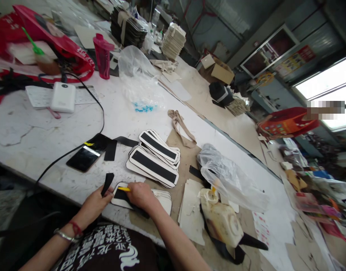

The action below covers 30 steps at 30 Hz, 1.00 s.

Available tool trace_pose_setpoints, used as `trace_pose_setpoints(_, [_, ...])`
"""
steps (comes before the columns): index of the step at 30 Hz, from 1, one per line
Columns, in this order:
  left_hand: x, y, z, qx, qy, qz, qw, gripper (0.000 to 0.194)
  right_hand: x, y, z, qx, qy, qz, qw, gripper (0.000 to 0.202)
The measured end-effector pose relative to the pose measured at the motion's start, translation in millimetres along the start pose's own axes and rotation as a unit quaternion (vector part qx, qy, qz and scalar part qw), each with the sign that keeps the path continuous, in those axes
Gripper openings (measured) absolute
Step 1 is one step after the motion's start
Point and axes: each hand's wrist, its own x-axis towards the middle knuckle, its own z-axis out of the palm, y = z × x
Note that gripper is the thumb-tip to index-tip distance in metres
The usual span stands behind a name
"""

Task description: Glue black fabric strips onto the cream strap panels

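My left hand (97,203), near the table's front edge, pinches a short black strip (107,183) that stands up from its fingers. Its fingertips reach the left end of a white, round-cornered board (116,202) with a black band. My right hand (141,194) is closed round a slim yellow tool (123,189), which lies over that board; the tool's kind is unclear. More pale boards (166,199) lie stacked beneath and right of my right hand. Just beyond, a fanned pile of white boards with black bands (154,171) rests on brown paper.
Left of the pile lie a phone (87,154) and a black cable (101,109). A stained glue jug (222,222) and clear plastic bag (232,180) stand right. Farther back are a power bank (62,98), a pink bottle (103,56) and a person in red (286,122).
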Motion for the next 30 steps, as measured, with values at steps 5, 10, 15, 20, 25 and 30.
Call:
trace_pose_setpoints(5, [-1.5, 7.3, -0.8, 0.022, 0.003, -0.011, 1.000, 0.033, 0.5, 1.2, -0.8, 0.004, 0.000, -0.001, 1.000, 0.026])
trace_pose_setpoints(10, [-1.8, 16.7, 3.7, 0.061, 0.019, -0.032, 0.997, 0.035, 0.7, 1.3, -1.9, 0.007, 0.005, -0.005, 1.000, 0.026])
trace_pose_setpoints(15, [-0.2, 21.2, 6.5, 0.100, 0.032, -0.054, 0.993, 0.029, 0.7, -1.9, -1.8, -0.006, 0.009, 0.003, 1.000, 0.029])
trace_pose_setpoints(20, [-2.0, 28.6, 3.6, 0.135, 0.023, -0.053, 0.989, 0.028, -27.0, 9.2, -3.5, -0.002, -0.008, 0.044, 0.999, 0.038])
trace_pose_setpoints(25, [-2.4, 32.9, 2.1, 0.161, 0.010, -0.050, 0.986, 0.031, -83.8, 44.1, -5.6, 0.044, 0.001, 0.110, 0.993, 0.025])
trace_pose_setpoints(30, [-1.5, 32.6, 2.0, 0.186, 0.000, -0.047, 0.982, 0.034, -113.8, 74.4, 10.1, 0.109, 0.064, 0.222, 0.967, 0.022])
